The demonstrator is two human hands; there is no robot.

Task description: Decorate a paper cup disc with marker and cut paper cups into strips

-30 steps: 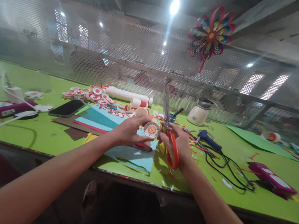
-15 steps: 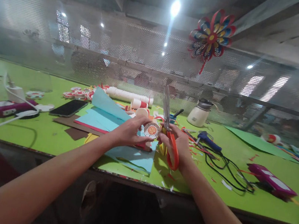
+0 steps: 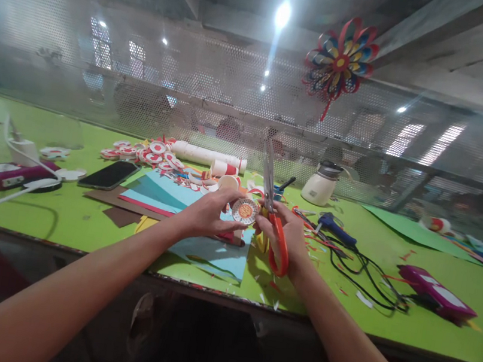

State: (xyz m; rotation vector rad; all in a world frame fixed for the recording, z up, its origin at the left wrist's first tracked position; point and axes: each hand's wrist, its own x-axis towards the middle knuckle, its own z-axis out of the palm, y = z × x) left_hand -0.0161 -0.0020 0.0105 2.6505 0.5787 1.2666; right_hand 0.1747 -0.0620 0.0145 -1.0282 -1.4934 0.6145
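My left hand (image 3: pixel 212 212) pinches a small round white paper piece (image 3: pixel 245 210) with an orange-red printed centre, its edge between thumb and fingers. My right hand (image 3: pixel 284 236) holds scissors (image 3: pixel 278 244) with orange handles, their long blades pointing up and away from me. The right fingertips are close to the round piece's right edge; whether they touch it is unclear. Beneath and behind my left hand lie light-blue paper sheets (image 3: pixel 212 255) and brown card (image 3: pixel 120 216). A pale paper cup (image 3: pixel 228 183) is just beyond my left fingers.
Red-and-white paper rounds (image 3: pixel 157 153) are heaped behind the phone (image 3: pixel 108 174), near a long white roll (image 3: pixel 206 155). A cream jug (image 3: pixel 320 184) stands at the back. To the right are a blue glue gun (image 3: pixel 338 229), black cords and a purple box (image 3: pixel 436 293).
The raised, curled light-blue sheet has dropped flat onto the stack, uncovering paper pieces behind it. Both hands keep almost the same place and hold.
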